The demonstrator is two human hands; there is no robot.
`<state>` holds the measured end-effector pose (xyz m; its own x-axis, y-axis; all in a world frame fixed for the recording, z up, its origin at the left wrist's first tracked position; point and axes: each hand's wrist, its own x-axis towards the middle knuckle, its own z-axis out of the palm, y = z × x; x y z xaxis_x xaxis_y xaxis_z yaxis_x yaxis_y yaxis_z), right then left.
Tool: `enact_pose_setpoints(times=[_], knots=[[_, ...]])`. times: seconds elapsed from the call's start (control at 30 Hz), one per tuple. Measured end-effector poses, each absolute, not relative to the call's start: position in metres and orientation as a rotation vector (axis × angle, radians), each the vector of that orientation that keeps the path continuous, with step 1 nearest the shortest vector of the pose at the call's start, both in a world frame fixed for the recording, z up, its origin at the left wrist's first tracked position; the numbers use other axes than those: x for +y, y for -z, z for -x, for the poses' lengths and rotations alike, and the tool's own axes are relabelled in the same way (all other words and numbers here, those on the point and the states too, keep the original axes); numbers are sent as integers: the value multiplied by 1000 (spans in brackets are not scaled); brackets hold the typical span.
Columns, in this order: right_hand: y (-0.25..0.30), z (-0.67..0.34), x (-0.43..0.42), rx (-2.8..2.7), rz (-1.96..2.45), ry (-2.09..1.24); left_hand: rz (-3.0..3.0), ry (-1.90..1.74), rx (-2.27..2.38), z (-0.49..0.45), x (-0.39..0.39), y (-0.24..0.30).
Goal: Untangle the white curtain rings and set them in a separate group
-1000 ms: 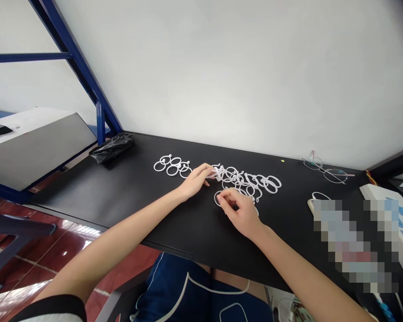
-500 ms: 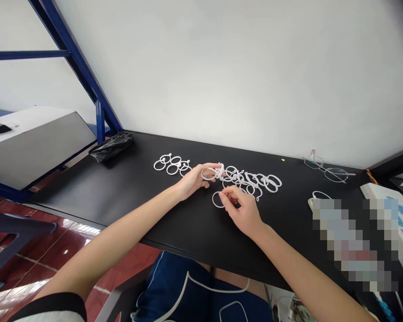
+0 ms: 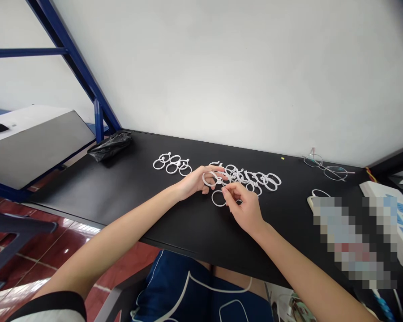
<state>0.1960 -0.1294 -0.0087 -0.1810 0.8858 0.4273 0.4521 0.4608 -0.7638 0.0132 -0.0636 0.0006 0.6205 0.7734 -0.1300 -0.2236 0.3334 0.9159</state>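
White ring [image 3: 209,179] in L hand [image 3: 192,182], nearer R hand's [image 3: 246,208] ring [image 3: 218,198] than before

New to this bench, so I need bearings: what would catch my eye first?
A scatter of white rings at the middle of the black table, with a smaller cluster to its left. The left hand pinches a raised ring and the right hand pinches a second ring lying flat.

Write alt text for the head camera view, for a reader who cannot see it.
Two bare hands work at a black table: the left hand holds a white ring, the right hand pinches a second ring. A pile of white rings lies beyond them, a smaller cluster to the left, with a black bag and eyeglasses farther off.
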Motion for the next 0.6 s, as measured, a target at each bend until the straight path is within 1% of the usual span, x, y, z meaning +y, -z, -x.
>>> enact_pose_setpoints(times=[0.13, 0.3, 0.43, 0.6], knots=[[9, -197, -128, -1743, 1176, -583, -1015, -699, 652, -15, -64, 0], [10, -198, -127, -1666, 1238, -549, -986, -783, 720, -15, -62, 3], [10, -198, -127, -1657, 1235, -553, -955, -860, 744, -14, -60, 5], [11, -198, -127, -1653, 1207, -546, -977, -851, 708, -15, -62, 3]])
